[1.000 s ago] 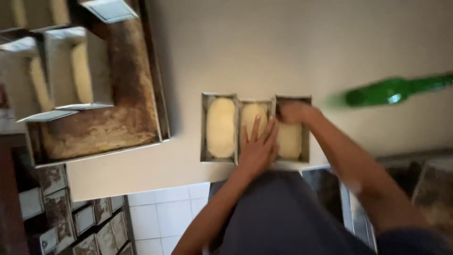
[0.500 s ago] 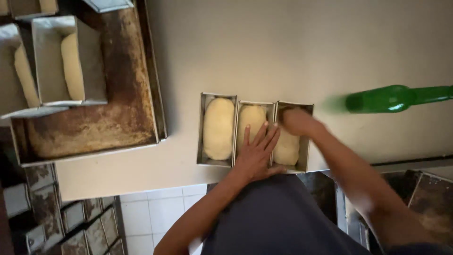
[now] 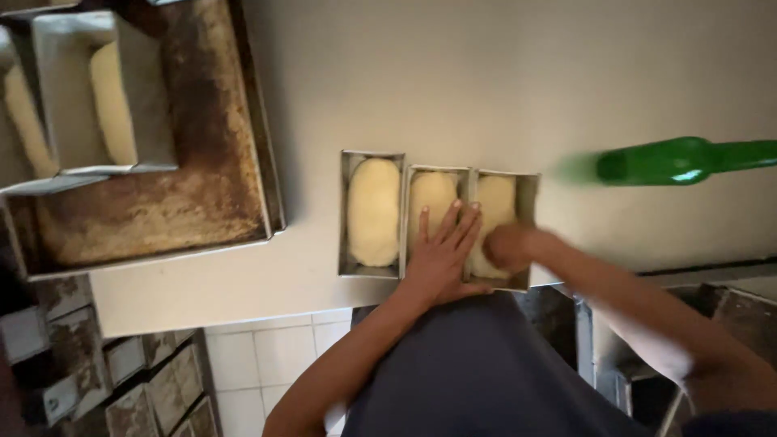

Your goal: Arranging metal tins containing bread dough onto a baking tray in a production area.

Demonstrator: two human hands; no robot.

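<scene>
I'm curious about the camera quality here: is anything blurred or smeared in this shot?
Head view: the right hand and its forearm are smeared by motion; the green bottle is streaked at its base; the left hand and the dough pans look fairly sharp; light is dim and soft.

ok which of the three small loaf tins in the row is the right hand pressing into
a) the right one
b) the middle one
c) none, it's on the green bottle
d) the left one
a: the right hand is a closed fist pushing on the dough in the right tin, while the left hand lies flat over the middle tin.
</scene>
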